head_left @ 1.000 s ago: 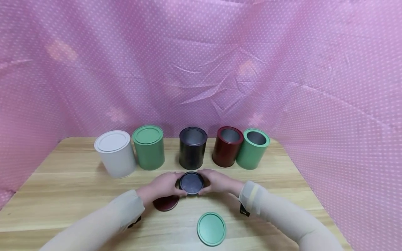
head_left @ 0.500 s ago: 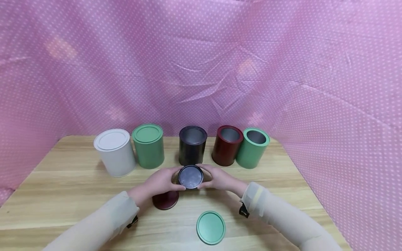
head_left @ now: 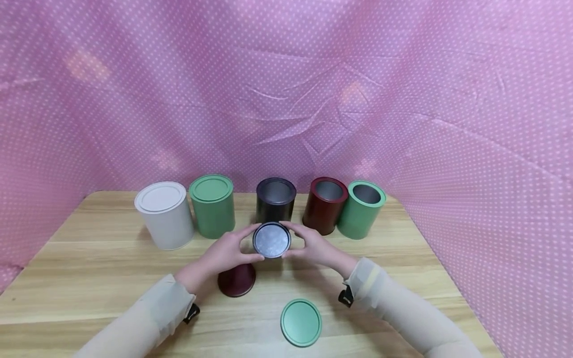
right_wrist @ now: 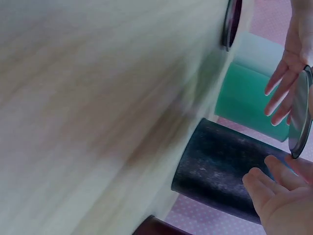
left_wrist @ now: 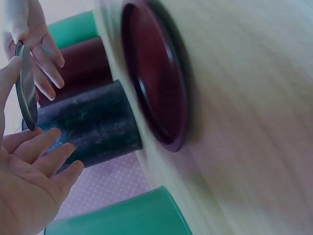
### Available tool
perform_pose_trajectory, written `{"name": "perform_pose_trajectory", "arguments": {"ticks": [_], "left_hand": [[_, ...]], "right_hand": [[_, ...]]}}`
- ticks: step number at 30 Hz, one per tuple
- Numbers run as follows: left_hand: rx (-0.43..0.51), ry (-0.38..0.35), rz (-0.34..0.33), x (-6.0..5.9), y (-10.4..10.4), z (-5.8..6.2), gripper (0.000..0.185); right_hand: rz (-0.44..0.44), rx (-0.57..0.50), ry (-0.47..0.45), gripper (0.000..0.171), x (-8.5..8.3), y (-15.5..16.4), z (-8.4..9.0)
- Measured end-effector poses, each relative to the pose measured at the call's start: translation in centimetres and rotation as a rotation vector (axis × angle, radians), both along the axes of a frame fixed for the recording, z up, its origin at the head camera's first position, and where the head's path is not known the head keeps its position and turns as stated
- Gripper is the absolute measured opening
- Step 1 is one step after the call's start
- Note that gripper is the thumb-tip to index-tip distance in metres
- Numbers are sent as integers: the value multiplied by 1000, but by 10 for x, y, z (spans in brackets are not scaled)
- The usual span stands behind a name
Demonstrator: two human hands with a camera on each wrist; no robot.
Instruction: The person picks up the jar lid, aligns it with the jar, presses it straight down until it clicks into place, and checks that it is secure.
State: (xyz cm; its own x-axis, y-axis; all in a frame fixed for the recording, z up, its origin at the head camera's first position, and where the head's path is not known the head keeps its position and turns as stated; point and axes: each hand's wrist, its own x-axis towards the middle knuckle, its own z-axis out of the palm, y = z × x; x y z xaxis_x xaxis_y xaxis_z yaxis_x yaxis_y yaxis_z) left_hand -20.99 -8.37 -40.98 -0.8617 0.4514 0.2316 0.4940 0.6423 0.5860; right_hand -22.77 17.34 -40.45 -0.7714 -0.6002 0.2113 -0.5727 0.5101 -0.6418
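A round black can lid is held level off the table between both hands. My left hand pinches its left edge with thumb and forefinger; the other fingers spread loosely beneath, as the left wrist view shows. On the opposite edge, the thumb and forefinger of my right hand pinch in the same way. Just beyond the lid stands an upright black can without a lid, its lower part hidden by lid and hands. Below my left hand a dark red lid lies on the table, partly covered in the head view.
A white can and a green can, both lidded, stand at back left. Back right are an open dark red can and an open green can. A green lid lies near the front of the wooden table.
Both hands have raised the black lid and carried it away from the person, closer to the black can. The cans and the other lids stay in place.
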Motion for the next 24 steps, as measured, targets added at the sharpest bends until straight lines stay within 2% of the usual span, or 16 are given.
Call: {"name": "perform_pose_trajectory", "arguments": {"ticks": [6,11,17,24], "left_hand": [[97,-49,-11,0,-1,9,82],[174,-35,-10,-1,0,17,83],[199,-47,17,-1,3,26,80],[191,-12,35,-6,7,38,78]], "right_hand": [[-22,-24,78,77,-1,0,8],[-43,-47,131,79,-1,0,17],[-41,-86,130,78,-4,2,27],[-81,-128,106,74,-9,5,33]]}}
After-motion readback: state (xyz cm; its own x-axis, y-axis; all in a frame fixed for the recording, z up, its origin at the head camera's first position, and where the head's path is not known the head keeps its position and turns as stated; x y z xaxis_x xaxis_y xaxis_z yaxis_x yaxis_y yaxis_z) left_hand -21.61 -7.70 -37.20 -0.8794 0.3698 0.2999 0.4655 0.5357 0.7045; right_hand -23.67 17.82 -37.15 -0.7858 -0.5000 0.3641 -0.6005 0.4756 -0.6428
